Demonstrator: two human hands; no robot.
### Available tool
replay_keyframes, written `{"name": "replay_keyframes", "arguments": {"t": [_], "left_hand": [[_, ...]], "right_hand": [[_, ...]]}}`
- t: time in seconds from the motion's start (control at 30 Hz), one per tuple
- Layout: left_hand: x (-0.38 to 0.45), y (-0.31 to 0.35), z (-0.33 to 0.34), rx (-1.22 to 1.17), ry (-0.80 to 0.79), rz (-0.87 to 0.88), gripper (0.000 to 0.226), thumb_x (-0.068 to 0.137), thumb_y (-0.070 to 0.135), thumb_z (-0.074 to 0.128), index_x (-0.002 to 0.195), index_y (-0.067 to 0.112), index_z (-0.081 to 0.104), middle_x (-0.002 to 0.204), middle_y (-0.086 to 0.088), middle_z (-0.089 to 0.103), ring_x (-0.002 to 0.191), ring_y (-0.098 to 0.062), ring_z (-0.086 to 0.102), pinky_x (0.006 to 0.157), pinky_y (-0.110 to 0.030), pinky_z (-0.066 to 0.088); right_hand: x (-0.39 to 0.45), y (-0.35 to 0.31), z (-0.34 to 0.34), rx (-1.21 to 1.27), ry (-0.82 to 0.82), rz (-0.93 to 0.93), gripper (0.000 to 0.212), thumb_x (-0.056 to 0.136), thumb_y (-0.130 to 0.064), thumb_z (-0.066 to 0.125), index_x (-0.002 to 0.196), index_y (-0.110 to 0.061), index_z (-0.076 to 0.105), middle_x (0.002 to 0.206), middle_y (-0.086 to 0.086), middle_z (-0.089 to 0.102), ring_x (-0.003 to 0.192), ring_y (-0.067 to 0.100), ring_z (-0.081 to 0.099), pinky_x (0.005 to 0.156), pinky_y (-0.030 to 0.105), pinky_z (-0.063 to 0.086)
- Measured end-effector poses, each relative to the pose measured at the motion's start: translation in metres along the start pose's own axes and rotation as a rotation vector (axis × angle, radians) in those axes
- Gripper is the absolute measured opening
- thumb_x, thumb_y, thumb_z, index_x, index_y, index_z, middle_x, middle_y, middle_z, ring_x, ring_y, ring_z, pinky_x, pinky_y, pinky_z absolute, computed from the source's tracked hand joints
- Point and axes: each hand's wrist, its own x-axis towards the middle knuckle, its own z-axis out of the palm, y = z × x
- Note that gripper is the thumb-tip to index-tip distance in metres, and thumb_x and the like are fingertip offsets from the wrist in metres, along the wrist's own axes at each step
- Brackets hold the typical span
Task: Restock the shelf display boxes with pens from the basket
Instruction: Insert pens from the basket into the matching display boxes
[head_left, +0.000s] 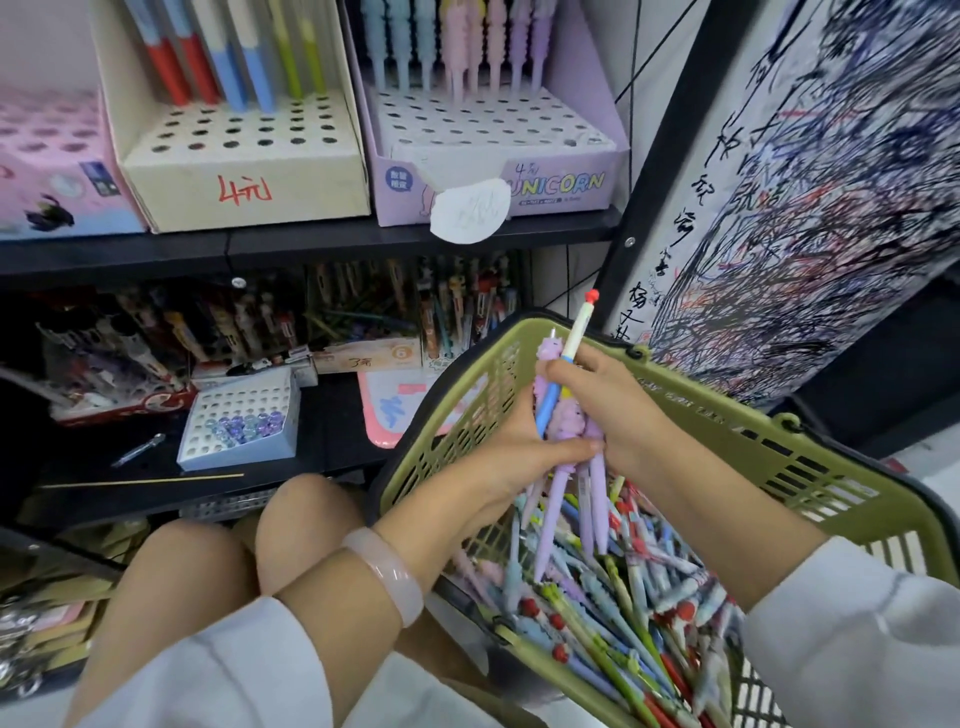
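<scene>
Restocking was barely begun: our hands (566, 431) gripped a pen bunch (582, 452) over the full basket (810, 457); the far boxes (493, 130) stood mostly empty.

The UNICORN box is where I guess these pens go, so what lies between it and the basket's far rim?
In the head view, between the UNICORN box and the green basket rim lie the black shelf edge, a hanging white paper tag, then lower-shelf pen boxes.
</scene>
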Motion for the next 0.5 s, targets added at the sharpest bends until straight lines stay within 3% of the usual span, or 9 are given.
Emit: {"name": "replay_keyframes", "arguments": {"t": [0.07,0.17,0.27,0.37,0.5], "left_hand": [[0.000,0.003,0.001,-0.039,-0.008,-0.017,0.071,0.083,-0.001,0.064,0.140,0.022,0.028,0.132,-0.007,0.052,0.103,-0.016,0.063,0.079,-0.025,0.056],[-0.001,0.007,0.002,-0.071,0.025,-0.019,0.055,0.084,-0.005,0.060,0.130,0.016,0.041,0.108,-0.007,0.065,0.085,-0.014,0.068,0.074,-0.027,0.058],[-0.003,0.011,0.001,-0.018,0.080,0.019,0.049,0.084,-0.006,0.056,0.127,0.013,0.045,0.092,-0.006,0.065,0.077,-0.013,0.066,0.077,-0.031,0.057],[-0.006,0.020,-0.005,0.050,0.036,0.030,0.048,0.082,-0.002,0.058,0.121,0.023,0.045,0.095,-0.008,0.061,0.080,-0.020,0.061,0.088,-0.046,0.053],[-0.014,0.029,-0.017,0.121,-0.039,0.106,0.067,0.079,0.002,0.063,0.133,0.030,0.035,0.108,0.003,0.060,0.088,-0.011,0.063,0.085,-0.035,0.055]], "right_hand": [[0.000,-0.001,0.003,-0.020,0.043,-0.016,0.007,0.087,-0.008,0.057,0.083,-0.012,0.060,0.075,0.006,0.052,0.070,0.017,0.055,0.066,0.028,0.050],[-0.001,-0.005,0.007,-0.102,0.059,-0.060,0.007,0.088,-0.012,0.058,0.082,-0.011,0.059,0.075,0.007,0.051,0.067,0.014,0.053,0.064,0.024,0.049],[-0.001,-0.014,0.009,-0.246,0.026,-0.118,0.014,0.090,-0.021,0.058,0.077,-0.016,0.058,0.071,0.001,0.053,0.063,0.006,0.055,0.062,0.019,0.047],[0.002,-0.028,0.010,-0.288,0.048,-0.177,0.019,0.094,-0.029,0.054,0.078,-0.018,0.057,0.066,-0.007,0.047,0.053,-0.004,0.047,0.052,0.009,0.040],[0.004,-0.056,0.014,-0.247,0.136,-0.281,0.025,0.097,-0.031,0.047,0.083,-0.016,0.061,0.072,-0.005,0.052,0.063,0.005,0.045,0.063,0.019,0.038]]}}
